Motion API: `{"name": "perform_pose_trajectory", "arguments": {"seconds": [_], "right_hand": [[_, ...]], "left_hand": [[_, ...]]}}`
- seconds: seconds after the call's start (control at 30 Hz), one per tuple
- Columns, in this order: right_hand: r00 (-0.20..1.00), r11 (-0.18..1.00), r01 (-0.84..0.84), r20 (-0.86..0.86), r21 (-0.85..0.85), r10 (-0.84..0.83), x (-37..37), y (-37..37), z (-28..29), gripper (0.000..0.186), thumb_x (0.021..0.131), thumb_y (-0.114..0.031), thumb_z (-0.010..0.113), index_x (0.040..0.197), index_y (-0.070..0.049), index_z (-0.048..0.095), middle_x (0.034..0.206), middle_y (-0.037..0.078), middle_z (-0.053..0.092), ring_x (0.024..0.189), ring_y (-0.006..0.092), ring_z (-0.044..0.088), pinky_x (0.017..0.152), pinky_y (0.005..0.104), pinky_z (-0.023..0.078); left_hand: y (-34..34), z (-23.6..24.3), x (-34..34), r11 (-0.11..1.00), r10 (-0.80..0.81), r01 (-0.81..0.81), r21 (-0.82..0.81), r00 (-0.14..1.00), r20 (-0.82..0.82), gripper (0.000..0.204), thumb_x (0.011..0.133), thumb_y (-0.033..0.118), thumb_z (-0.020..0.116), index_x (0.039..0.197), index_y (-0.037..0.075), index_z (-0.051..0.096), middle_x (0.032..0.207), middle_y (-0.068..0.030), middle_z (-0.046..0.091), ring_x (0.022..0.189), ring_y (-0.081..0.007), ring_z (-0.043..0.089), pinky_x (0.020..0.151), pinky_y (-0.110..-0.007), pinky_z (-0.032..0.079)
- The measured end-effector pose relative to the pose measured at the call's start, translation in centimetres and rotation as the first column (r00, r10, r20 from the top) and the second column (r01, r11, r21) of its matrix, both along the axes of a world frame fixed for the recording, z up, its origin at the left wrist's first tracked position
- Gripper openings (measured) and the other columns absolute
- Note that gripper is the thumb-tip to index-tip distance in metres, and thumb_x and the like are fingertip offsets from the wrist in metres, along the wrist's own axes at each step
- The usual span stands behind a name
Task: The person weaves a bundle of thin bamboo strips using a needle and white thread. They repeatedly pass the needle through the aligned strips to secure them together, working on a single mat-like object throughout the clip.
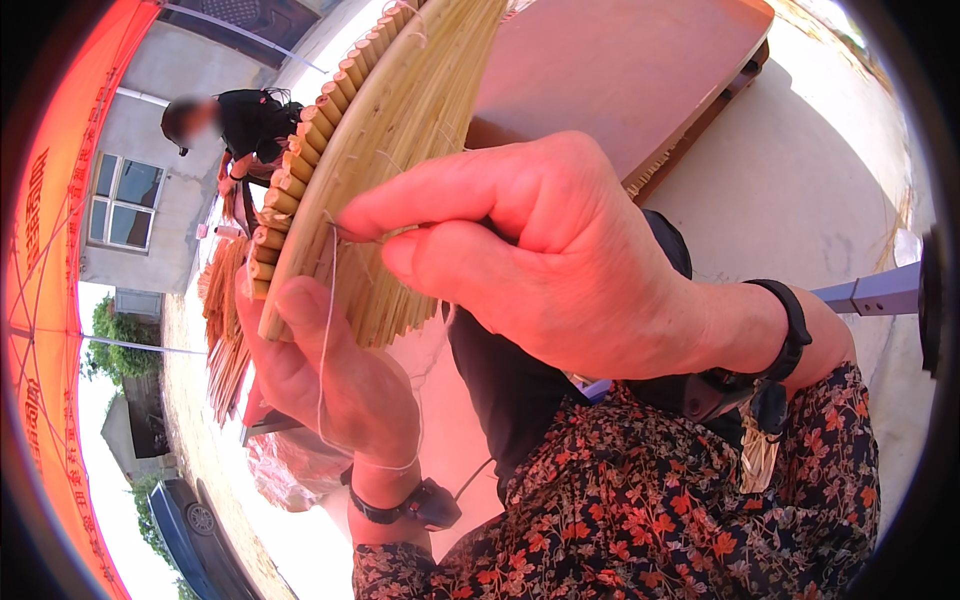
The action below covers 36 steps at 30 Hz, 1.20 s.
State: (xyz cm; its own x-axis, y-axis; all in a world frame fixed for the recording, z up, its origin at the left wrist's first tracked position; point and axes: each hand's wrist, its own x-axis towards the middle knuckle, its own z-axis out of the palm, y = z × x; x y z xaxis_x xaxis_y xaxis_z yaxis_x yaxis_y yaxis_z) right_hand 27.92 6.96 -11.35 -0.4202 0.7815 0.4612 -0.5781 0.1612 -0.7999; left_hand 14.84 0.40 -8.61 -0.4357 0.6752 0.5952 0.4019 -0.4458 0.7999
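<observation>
The reed panel [415, 115] has its lower end held between the thumb and fingers of the left hand [355, 385], while the right hand [570, 250], just beside, has thumb and forefinger nearly together; what they pinch, I cannot tell. The thread [333, 262] hangs slack below these fingertips, so this stitch seems unfinished, though loops already cross the reeds farther above.

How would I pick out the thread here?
Find the straw-coloured bundle at upper centre, then the left hand holding its lower end. In front of that hand hangs the thread, thin, white and curving loosely, unlike the bundle's straight stalks.
</observation>
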Motion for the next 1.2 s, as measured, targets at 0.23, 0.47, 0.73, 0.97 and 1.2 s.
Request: {"name": "perform_pose_trajectory", "arguments": {"seconds": [0.23,0.47,0.73,0.97,1.2], "right_hand": [[0.948,0.964,0.165,0.236,0.210,-0.214,1.7,-1.0,2.6,0.020,0.095,0.000,0.062,0.111,0.005,0.073,0.085,0.000,0.069,0.075,0.0026,0.057,0.063,0.0208,0.046],[0.973,0.992,0.118,0.195,0.053,-0.126,4.0,-2.6,-1.0,0.017,0.098,0.001,0.061,0.112,0.005,0.071,0.088,0.001,0.069,0.073,0.0024,0.059,0.061,0.0203,0.046],[0.999,0.900,0.031,0.030,-0.435,-0.020,9.3,-8.2,-8.7,0.012,0.099,0.003,0.058,0.108,0.004,0.066,0.081,0.006,0.063,0.054,0.0077,0.050,0.049,0.0254,0.042],[0.993,0.894,-0.058,-0.115,-0.444,0.007,10.0,-8.7,-12.3,0.012,0.100,0.001,0.060,0.110,0.004,0.066,0.089,0.009,0.064,0.056,0.0093,0.051,0.048,0.0265,0.041],[0.997,0.858,-0.017,-0.072,-0.514,-0.024,10.1,-8.9,-14.7,0.019,0.101,-0.007,0.061,0.114,0.007,0.066,0.089,0.008,0.066,0.055,0.0073,0.050,0.049,0.0244,0.040]], "left_hand": [[-0.3,-0.7,-0.1,0.999,0.032,-0.032,-0.002,0.994,-0.103,0.049,0.108,0.031,0.050,0.137,-0.008,0.049,0.132,-0.0171,0.060,0.118,-0.0233,0.059,0.103,-0.038,0.046],[-1.2,-3.8,0.6,0.994,0.013,0.035,0.100,0.897,-0.442,0.047,0.106,0.031,0.055,0.131,-0.008,0.055,0.117,-0.0184,0.062,0.103,-0.0234,0.061,0.094,-0.036,0.048],[-3.0,-7.2,3.8,0.967,-0.187,0.257,0.002,0.710,-0.678,0.056,0.092,0.032,0.076,0.129,-0.005,0.056,0.117,-0.0193,0.061,0.111,-0.0392,0.066,0.092,-0.046,0.056],[-3.7,-9.3,4.1,0.954,-0.236,0.296,-0.042,0.659,-0.714,0.053,0.094,0.032,0.073,0.128,-0.004,0.054,0.117,-0.0207,0.062,0.109,-0.0397,0.067,0.093,-0.047,0.056],[-2.9,-10.6,3.4,0.931,-0.309,0.357,-0.080,0.651,-0.693,0.048,0.090,0.018,0.078,0.126,-0.006,0.056,0.117,-0.0218,0.060,0.109,-0.0396,0.068,0.096,-0.047,0.058]]}}
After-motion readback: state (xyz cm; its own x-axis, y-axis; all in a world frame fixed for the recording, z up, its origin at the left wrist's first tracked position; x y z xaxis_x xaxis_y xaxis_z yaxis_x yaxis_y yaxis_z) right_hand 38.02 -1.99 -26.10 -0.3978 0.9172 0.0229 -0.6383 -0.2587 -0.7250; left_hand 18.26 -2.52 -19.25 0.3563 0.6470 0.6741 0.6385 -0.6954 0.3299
